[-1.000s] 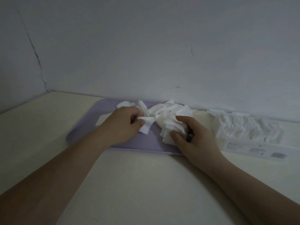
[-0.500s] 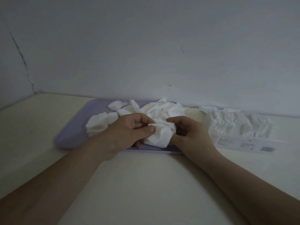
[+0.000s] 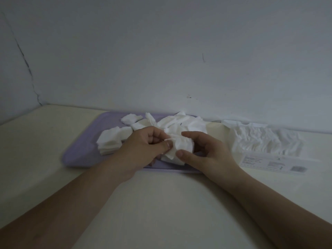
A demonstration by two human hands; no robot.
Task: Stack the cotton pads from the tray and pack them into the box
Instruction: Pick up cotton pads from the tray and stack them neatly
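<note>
left hand point(image 3: 143, 150), right hand point(image 3: 206, 155), pinching cotton pads point(image 3: 182, 147)

White square cotton pads point(image 3: 183, 123) are lying in a loose, rumpled heap across the far right part of a flat lavender tray point(image 3: 84, 155), which is sitting on the tabletop point(image 3: 161, 203). Left of the heap a small stack of pads point(image 3: 111, 143) is resting on the tray, its edges roughly lined up. At the tray's near edge a bunch of pads point(image 3: 183, 150) is being held between both hands, the left hand point(image 3: 147, 150) pinching its upper edge, the right hand point(image 3: 206, 153) cupping it. Just right of the tray the box point(image 3: 265, 142) is lying, long and white, with white pads showing in its top and a printed label on its near side.
</note>
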